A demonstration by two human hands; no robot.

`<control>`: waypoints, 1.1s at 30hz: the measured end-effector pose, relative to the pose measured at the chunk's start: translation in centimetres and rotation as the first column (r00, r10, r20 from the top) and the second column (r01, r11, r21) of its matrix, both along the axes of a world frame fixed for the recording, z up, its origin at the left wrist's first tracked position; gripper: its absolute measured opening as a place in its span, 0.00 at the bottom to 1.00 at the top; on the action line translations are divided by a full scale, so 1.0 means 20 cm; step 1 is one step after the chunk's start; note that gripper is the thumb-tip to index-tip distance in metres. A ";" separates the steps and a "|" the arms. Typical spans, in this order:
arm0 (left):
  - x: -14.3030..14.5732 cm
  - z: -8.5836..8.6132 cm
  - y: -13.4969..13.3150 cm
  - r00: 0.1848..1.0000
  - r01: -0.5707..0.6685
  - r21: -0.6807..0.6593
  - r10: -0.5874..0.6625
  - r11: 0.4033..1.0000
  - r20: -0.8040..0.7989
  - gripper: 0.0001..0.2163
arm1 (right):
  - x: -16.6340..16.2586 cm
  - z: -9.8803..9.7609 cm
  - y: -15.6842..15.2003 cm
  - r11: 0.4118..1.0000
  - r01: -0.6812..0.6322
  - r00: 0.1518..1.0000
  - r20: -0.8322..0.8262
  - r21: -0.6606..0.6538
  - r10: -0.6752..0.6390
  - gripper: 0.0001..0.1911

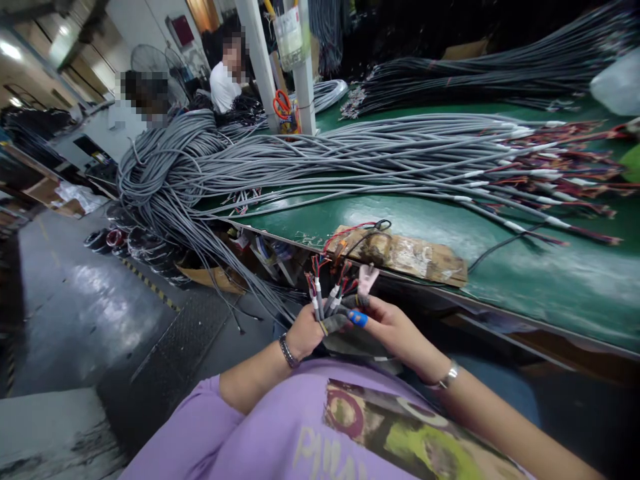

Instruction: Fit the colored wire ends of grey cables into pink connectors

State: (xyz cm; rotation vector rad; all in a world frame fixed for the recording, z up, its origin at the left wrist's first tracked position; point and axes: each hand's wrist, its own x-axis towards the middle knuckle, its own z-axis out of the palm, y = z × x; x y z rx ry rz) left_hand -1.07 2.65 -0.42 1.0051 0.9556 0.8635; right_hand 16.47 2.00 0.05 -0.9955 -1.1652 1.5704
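My left hand (310, 329) is closed around a small bunch of grey cables (331, 300), their ends pointing up. White sleeves ring these ends, and thin red, black and blue-green wires fan out above. My right hand (387, 327) meets the bunch from the right, its fingers bent and pinched at the cables beside my left thumb. Dark grey covers sit on some fingertips, and blue tape wraps one right finger. Just above the right fingers is a pale pink piece (367, 279); whether they touch it I cannot tell.
A taped wooden block (407, 253) with red and black leads lies at the edge of the green bench (505, 243). A long grey cable bundle (320, 157) crosses behind and hangs off at left. Black cables (465, 77) lie further back, near a white post (303, 93). Two people sit beyond.
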 end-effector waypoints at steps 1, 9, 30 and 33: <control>0.00 0.00 0.00 1.000 0.009 0.010 -0.009 1.000 0.009 0.19 | -0.01 -0.01 -0.01 1.000 0.027 1.000 0.013 0.008 -0.027 0.13; 0.00 -0.02 -0.02 0.982 0.182 -0.035 -0.179 0.983 0.067 0.22 | -0.05 -0.06 -0.03 0.988 0.087 0.987 0.124 0.127 -0.102 0.13; -0.06 0.12 0.07 0.973 0.011 0.190 0.033 0.982 -0.229 0.22 | -0.07 -0.05 -0.03 0.993 -0.117 0.961 0.256 0.030 0.105 0.23; -0.03 0.11 0.06 0.987 0.047 0.209 -0.014 0.977 -0.160 0.21 | -0.08 -0.04 -0.02 0.994 -0.088 0.975 0.200 -0.061 0.098 0.23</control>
